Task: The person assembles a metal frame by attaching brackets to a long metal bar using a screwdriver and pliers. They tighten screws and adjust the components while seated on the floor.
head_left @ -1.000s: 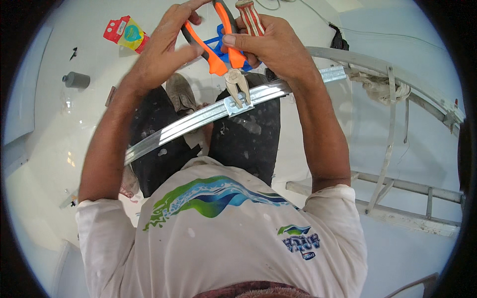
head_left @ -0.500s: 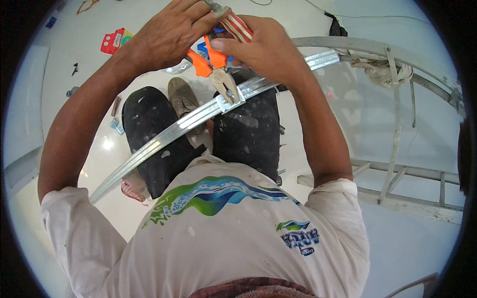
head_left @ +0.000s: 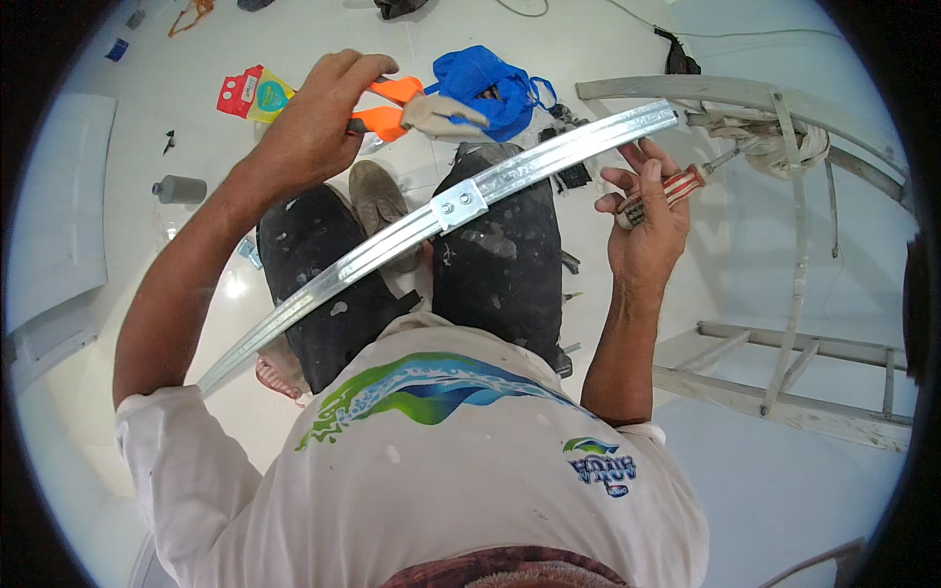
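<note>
Left hand [head_left: 328,116] is curled around the spread orange handles of the pliers [head_left: 431,113], whose metal head now sits clear of the rail [head_left: 559,160]; half a second ago it gripped the bracket [head_left: 459,204], with both hands close by. The rail lies aslant across the thighs in dark trousers [head_left: 495,265], the bracket with its two screws near its middle.

The right hand [head_left: 652,230] has moved out to the rail's right end, palm up, fingers loosely bent, thumb pressing the red-and-white handle of a screwdriver [head_left: 678,184], shaft pointing away. Whether a fingertip touches the rail, I cannot tell.

Beyond the pliers, a blue bag [head_left: 480,73] shows more fully than before. A grey bottle [head_left: 179,189] stays at left, a ladder [head_left: 833,421] at right.
</note>
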`<state>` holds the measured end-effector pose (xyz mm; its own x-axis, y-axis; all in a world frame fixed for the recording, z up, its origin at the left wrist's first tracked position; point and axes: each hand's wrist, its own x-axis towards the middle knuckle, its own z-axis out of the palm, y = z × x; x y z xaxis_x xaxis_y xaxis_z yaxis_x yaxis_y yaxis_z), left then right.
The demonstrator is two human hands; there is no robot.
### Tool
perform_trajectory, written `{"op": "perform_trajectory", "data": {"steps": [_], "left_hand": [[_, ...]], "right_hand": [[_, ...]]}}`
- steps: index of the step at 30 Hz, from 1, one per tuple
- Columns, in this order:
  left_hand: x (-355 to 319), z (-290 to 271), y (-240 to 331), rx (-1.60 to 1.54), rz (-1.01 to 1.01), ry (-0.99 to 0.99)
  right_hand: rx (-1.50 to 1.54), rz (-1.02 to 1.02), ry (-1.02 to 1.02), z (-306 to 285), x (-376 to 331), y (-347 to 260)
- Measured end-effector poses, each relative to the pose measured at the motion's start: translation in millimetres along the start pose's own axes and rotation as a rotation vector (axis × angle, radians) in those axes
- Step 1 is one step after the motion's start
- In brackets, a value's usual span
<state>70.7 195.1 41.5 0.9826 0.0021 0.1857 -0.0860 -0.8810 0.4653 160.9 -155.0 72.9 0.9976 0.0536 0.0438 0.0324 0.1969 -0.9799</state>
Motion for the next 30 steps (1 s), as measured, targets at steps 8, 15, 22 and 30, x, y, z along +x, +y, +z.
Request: {"op": "perform_trajectory", "data": {"steps": [8,15,22,30], "left_hand": [[-48.6,-42.2,23.5,0.036,-0.093,-0.075],[-89.4,-92.6,123.1,-0.474,-0.414,-0.228],[-75.4,-44.1,205.7,-0.327,-0.055,-0.232],[-77.1,11.3,153.6,-0.353,-0.136,0.375]], "right_hand": [[0.046,0.077,-0.071,-22.7,16.5,12.8],[0.006,0.121,-0.245,-13.2,-50.1,-3.6],[0.248,0.217,-0.401,8.3,-110.3,-30.0],[0.436,0.42,0.141,-68.3,-58.9,-7.5]]}}
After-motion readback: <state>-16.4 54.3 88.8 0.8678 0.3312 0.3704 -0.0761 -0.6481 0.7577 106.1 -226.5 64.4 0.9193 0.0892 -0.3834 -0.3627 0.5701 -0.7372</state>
